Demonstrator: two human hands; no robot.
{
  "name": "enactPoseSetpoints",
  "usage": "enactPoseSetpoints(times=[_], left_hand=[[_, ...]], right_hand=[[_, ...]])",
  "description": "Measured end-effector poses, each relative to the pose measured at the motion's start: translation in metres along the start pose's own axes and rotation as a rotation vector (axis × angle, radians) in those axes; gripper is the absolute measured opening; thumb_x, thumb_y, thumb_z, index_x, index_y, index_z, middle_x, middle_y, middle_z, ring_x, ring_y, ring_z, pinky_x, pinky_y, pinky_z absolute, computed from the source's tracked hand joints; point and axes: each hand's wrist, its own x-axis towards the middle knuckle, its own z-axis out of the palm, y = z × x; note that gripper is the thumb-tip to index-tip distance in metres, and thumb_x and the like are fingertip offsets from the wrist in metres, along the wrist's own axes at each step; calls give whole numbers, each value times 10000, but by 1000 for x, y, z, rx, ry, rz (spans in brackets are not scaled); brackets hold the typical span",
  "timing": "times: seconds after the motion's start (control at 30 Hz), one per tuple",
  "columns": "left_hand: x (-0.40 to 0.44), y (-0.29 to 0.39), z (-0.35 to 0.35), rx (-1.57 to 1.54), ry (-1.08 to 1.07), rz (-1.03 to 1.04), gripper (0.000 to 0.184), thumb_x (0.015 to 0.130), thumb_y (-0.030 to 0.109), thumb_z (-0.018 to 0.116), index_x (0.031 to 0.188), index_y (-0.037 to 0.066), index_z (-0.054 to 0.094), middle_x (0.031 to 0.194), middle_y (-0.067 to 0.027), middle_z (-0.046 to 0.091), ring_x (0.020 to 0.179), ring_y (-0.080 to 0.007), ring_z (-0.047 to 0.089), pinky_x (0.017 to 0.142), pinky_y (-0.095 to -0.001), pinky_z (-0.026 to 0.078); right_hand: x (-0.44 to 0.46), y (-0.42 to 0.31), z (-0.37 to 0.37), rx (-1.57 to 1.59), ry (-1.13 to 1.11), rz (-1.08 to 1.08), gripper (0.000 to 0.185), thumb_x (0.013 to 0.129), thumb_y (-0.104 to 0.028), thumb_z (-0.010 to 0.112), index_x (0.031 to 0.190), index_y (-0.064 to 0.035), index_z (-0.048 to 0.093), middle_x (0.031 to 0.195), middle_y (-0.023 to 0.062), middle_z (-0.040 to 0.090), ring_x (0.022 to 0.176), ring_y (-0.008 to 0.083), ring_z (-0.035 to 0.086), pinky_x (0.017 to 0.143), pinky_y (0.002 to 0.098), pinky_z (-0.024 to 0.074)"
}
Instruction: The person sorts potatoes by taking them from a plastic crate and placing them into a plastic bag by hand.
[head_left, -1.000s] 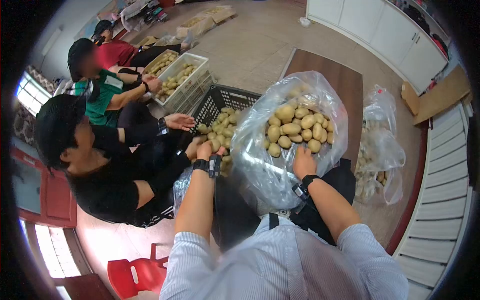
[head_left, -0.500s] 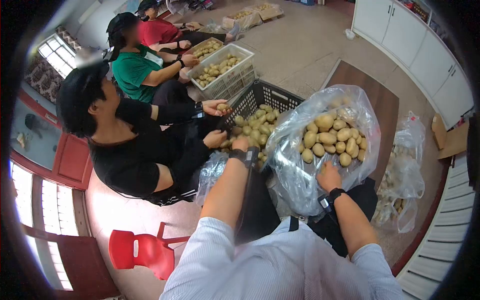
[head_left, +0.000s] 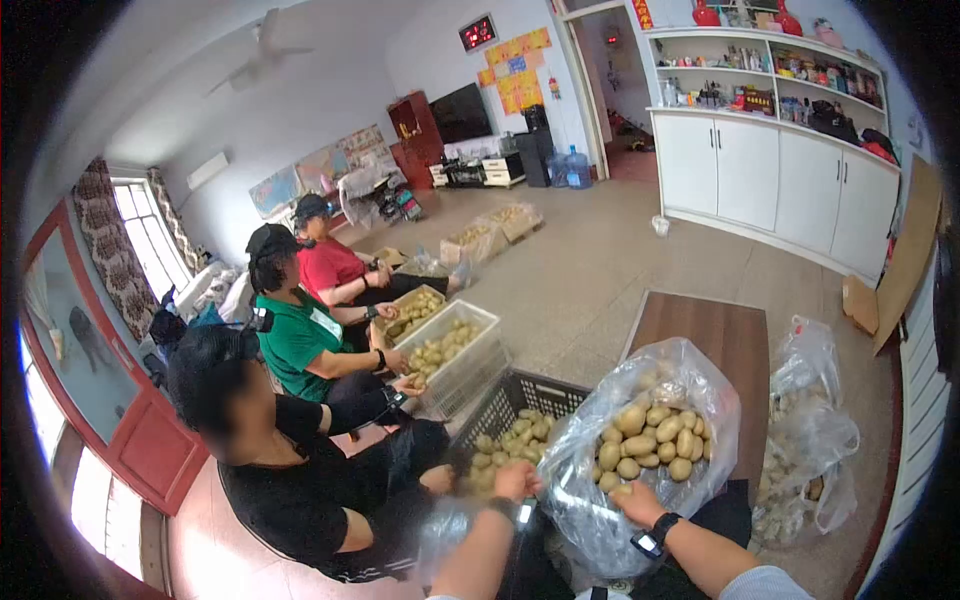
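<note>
The right hand (head_left: 642, 506) is pinching a smooth, yellowish potato (head_left: 621, 491) in narrowed fingers at the clear plastic bag (head_left: 724, 420); the left hand (head_left: 517, 481) is reaching by the black perforated plastic crate (head_left: 556, 395), its grip unclear. Work is looking partway: potatoes are lying in both.

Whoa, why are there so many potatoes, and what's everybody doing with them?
The person wearing the camera has the right hand at the potatoes in a big clear plastic bag. The left hand is over the side of a black plastic crate that also holds potatoes; whether it grips one is unclear. A co-worker in a black shirt sits beside that crate. Farther back, someone in a green shirt sits by a white plastic crate of potatoes.
</note>
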Motion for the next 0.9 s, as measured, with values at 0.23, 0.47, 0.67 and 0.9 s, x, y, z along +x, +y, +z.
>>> enactPoseSetpoints(times=[0.23, 0.47, 0.67, 0.9], left_hand=[[-10, 11, 34, -34, -267, 506, 372, 900, 301, 606, 1146, 37, 514, 1072, -109, 591, 810, -250, 649, 634, -351, 550], [-33, 116, 35, -826, -490, -740, 497, 942, 515, 494, 1209, 98, 543, 1040, -103, 628, 814, -247, 661, 596, -319, 531], [-30, 114, 33, -886, -458, -585, 496, 970, 483, 459, 1199, 52, 548, 975, -110, 649, 746, -205, 657, 551, -266, 547], [-22, 109, 12, -1188, -49, -503, 445, 948, 396, 541, 1181, 16, 538, 1020, -129, 643, 783, -269, 657, 660, -329, 594]], right_hand=[[-20, -78, -13, 243, -141, -118, 506, 877, -450, 581, 1013, 35, 638, 950, 221, 672, 924, 334, 645, 804, 404, 490], [-9, -94, 13, 230, -65, -402, 411, 950, -389, 540, 1062, 3, 596, 735, 36, 610, 604, 100, 552, 515, 264, 422], [9, -68, 22, 260, -40, -406, 402, 954, -374, 533, 1075, 7, 581, 699, 34, 565, 634, 121, 516, 587, 303, 430], [14, -41, -52, -361, 399, -174, 423, 819, -308, 627, 1118, -15, 564, 1132, 228, 554, 1067, 386, 518, 875, 484, 428]])
